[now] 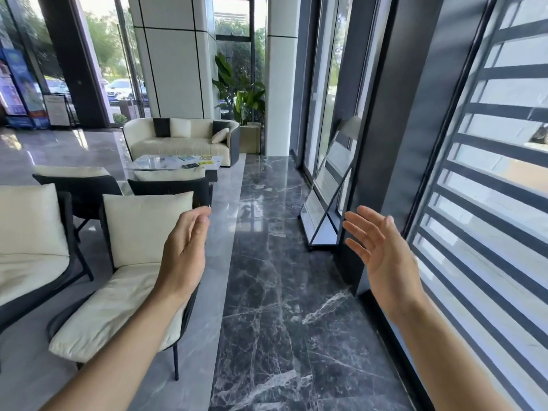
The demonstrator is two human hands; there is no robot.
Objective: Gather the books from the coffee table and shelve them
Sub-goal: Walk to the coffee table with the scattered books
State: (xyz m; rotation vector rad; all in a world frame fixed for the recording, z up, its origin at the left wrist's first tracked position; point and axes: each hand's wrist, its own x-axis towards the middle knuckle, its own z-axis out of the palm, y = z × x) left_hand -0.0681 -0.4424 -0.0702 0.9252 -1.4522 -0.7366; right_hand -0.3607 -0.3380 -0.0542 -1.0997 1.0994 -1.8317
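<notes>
Bright daylight scene, lit from the tall glass walls at left rear and along the right side. Window panes (pixel 98 46) at the back are blown out near white, outdoor detail washed. Polished marble floor (pixel 281 292) carries strong specular reflections, with a pale glare patch just left of the rack (pixel 323 203). Shadows soft, short under the near chair (pixel 130 286). Wide-angle distortion marked: pillars and the striped blind (pixel 489 173) at right bow and lean. Both hands sharp; left hand (pixel 185 256) fingertips slightly motion-smeared. Distant coffee table (pixel 175 163) soft, covers unreadable.
</notes>
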